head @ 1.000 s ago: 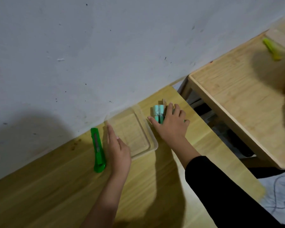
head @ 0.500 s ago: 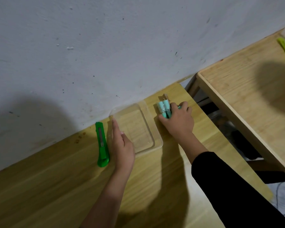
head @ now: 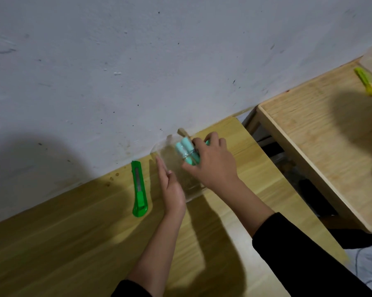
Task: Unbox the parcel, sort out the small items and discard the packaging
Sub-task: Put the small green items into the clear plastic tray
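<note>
My right hand [head: 213,162] grips a bundle of teal and mint cylinders [head: 186,152] tied with a band, holding it above the clear plastic tray [head: 191,192] by the wall. My left hand [head: 170,185] lies flat with straight fingers against the tray's left side. A green utility knife [head: 139,188] lies on the wooden table [head: 73,243] just left of my left hand. A small tan piece [head: 182,132] shows behind the bundle, near the wall.
A second, lower wooden table [head: 322,146] stands to the right across a dark gap. A yellow-green tool [head: 366,82] lies at its far end. The white wall [head: 138,71] runs right behind the tray.
My right hand has lifted the cylinder bundle off the table and brought it left over the tray. My left hand stays at the tray's side.
</note>
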Motion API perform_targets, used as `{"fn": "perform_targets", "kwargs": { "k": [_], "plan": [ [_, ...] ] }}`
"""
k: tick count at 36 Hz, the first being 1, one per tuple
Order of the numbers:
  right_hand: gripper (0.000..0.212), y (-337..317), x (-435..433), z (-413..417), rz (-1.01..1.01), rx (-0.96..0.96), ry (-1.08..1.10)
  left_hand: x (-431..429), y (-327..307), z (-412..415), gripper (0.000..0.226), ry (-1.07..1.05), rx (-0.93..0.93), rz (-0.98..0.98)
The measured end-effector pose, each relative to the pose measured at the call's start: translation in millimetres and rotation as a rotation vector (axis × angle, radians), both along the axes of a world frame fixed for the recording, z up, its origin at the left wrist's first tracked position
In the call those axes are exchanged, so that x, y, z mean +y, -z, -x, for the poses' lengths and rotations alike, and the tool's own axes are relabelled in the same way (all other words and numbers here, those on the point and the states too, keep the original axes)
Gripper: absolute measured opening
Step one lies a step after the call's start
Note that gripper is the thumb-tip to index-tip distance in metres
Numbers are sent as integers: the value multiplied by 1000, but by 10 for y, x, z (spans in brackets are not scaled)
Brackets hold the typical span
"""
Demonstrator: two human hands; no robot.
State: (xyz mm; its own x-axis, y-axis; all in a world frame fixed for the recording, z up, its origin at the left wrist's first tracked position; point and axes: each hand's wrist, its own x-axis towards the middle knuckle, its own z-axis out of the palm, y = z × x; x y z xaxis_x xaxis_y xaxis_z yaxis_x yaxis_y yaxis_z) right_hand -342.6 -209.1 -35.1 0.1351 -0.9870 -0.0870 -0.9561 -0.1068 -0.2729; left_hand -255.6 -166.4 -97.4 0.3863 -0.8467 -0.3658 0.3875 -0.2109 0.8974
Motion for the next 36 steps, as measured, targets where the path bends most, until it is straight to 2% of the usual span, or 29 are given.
{"fn": "perform_targets", "kwargs": {
  "k": [7, 11, 13, 18, 21, 25, 30, 36],
  "plan": [
    [55, 269, 40, -260, -76, 172, -108, 21, 25, -292, 58, 75, 169, -53],
    [54, 431, 71, -315, -81, 213, -139, 62, -15, -364, 57, 194, 132, -56],
    [58, 473, 78, -321, -83, 153, -127, 57, -19, -377, 56, 223, 124, -52],
    [72, 478, 101, -275, -210, -150, -98, 46, 14, -386, 56, 243, 111, -42],
    [75, 444, 158, -201, -226, -293, -77, 56, 39, -388, 55, 266, 35, -35],
    [65, 377, 262, -81, -65, -232, -103, 81, 15, -380, 53, 298, -110, -43],
    [53, 464, 317, 53, 29, -208, 35, 144, -71, -339, 52, 310, -429, -91],
    [43, 551, 334, 113, 49, -327, 147, 201, -25, -329, 51, 319, -695, -119]
  ]
}}
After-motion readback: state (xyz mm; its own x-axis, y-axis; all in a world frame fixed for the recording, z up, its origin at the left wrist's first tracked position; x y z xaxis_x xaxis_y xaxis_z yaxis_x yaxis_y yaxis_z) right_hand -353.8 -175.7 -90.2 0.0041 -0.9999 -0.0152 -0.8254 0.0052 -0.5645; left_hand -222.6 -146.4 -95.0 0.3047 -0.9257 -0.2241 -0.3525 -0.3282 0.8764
